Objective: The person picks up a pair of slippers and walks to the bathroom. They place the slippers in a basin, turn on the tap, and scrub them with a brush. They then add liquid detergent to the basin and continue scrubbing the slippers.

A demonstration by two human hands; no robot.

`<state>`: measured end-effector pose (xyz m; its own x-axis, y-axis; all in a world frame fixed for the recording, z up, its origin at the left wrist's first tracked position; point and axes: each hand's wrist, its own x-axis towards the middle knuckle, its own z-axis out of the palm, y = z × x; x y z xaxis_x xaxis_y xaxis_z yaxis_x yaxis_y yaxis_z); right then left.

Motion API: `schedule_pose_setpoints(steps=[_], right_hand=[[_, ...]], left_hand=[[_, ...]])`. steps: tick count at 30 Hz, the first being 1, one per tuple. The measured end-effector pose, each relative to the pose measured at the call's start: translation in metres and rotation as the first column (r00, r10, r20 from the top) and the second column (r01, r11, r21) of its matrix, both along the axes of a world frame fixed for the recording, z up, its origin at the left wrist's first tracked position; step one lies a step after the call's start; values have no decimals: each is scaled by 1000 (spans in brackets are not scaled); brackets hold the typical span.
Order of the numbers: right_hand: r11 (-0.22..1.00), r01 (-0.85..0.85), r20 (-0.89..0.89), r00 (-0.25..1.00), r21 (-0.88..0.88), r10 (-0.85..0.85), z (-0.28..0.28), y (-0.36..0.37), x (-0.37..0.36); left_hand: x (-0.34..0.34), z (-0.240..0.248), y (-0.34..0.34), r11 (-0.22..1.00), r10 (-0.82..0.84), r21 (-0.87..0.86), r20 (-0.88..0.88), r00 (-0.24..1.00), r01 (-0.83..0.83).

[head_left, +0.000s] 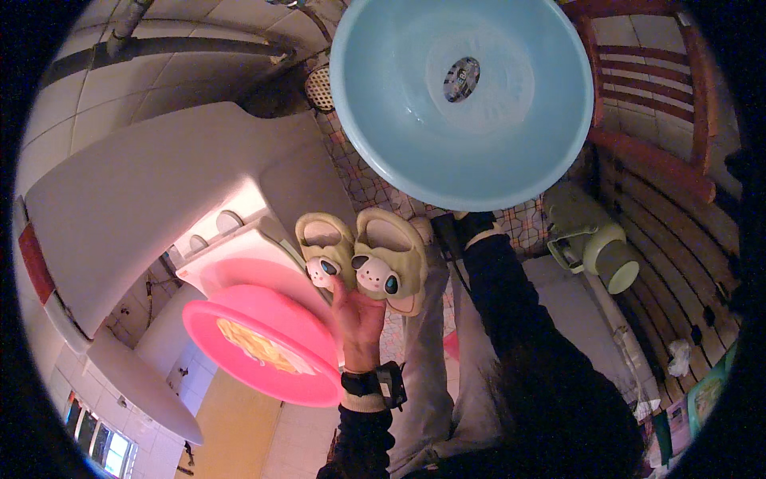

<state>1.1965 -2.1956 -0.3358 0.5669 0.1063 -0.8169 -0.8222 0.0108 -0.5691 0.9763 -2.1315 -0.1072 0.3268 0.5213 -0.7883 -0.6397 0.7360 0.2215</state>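
My left hand [359,315] is closed round a pair of beige-green slippers, the smaller-looking left slipper [325,239] and the right slipper [392,251], both with white puppy faces on them. They are held side by side, in front of my legs. My right arm reaches forward to a large light-blue basin [399,120]. Only a little of my right hand [461,215] shows under the near rim; its fingers are hidden behind the basin. The basin is tilted so that its inside faces me, with a dark oval sticker on the bottom.
To the left, a pink basin [263,299] holds yellow cloth [255,343], beside a pale appliance with round knobs [229,221]. A green jug-like vessel [610,255] is at the right, near a slatted surface [654,263]. A red-brown wooden chair [702,96] stands behind it.
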Motion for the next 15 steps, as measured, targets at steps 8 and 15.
schedule_pose_setpoints(steps=[8, 15], right_hand=[[988, -152, 50, 987, -19, 152, 10, -19, 15], [790, -490, 407, 679, -369, 611, 84, -70, 52]], left_hand=[[16, 4, 2, 1000, 8, 0, 14, 1000, -8], [33, 36, 10, 999, -19, -52, -13, 1000, 18]])
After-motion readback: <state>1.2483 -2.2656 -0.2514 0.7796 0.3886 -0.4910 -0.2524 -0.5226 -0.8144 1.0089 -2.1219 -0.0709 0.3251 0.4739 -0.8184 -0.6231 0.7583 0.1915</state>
